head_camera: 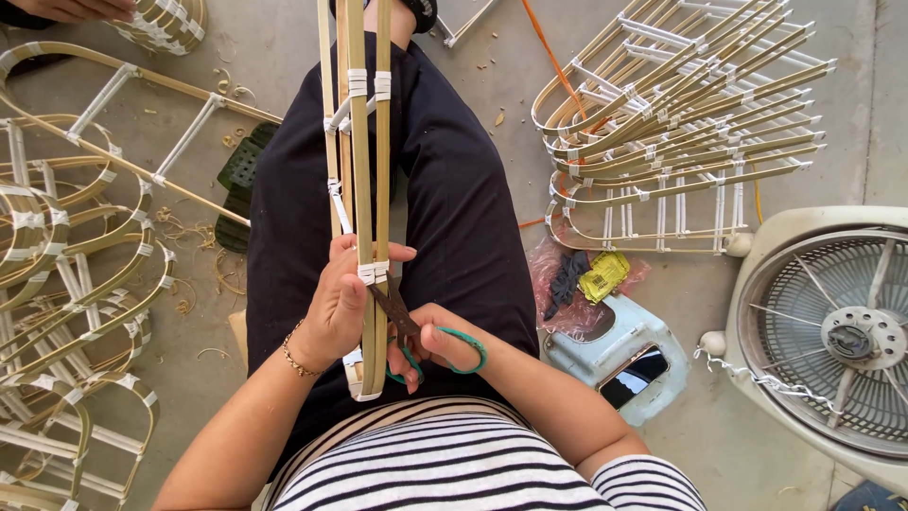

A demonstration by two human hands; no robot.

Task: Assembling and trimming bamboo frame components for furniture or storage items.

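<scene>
While clamping the bamboo frame (357,189) upright over the lap in the left hand (340,303), keep right hand (437,343), closed on green-handled scissors (409,331), snipping just below that grip, blades clear of fingers.

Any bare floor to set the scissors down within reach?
Bare concrete between the right knee and the stacked bamboo frames, above the pink bag. Another strip between the fan and the striped sleeve. Left side is crowded: bamboo frames, shavings, a green sandal.
</scene>
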